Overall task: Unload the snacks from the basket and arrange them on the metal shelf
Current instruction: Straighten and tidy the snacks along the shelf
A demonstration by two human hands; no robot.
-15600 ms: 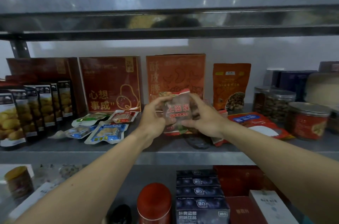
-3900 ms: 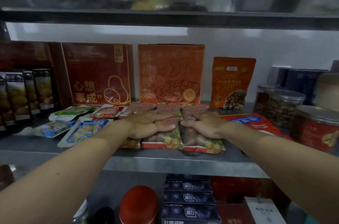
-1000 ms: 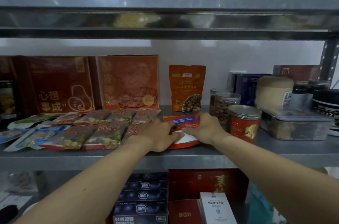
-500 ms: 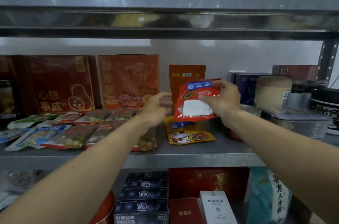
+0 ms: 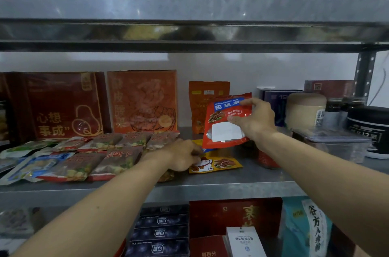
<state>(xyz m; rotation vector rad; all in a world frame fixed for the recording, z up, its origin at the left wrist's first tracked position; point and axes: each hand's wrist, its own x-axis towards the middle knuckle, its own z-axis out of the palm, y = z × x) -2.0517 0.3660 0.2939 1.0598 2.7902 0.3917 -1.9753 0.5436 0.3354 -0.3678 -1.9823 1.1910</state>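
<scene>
My right hand (image 5: 253, 119) holds a red snack pouch with a blue label (image 5: 223, 128) upright above the middle metal shelf (image 5: 242, 183). Below it a yellow snack pouch with a cartoon cat (image 5: 219, 164) lies flat on the shelf. My left hand (image 5: 182, 155) is down at that pouch's left edge with its fingers curled on it. Left of my left hand, several brown-and-red snack packets (image 5: 117, 159) lie flat in two rows. The basket is out of view.
Two large red-orange boxes (image 5: 142, 100) and an orange nut pouch (image 5: 197, 105) stand at the back. Jars and a clear lidded tub (image 5: 332, 145) crowd the right side, with a red tin (image 5: 266, 160) behind my right forearm. Flat blue and green packets (image 5: 31, 164) lie far left.
My left hand dropped from mid-air onto the yellow pouch's left edge. My right hand kept the red pouch raised, shifting it slightly right.
</scene>
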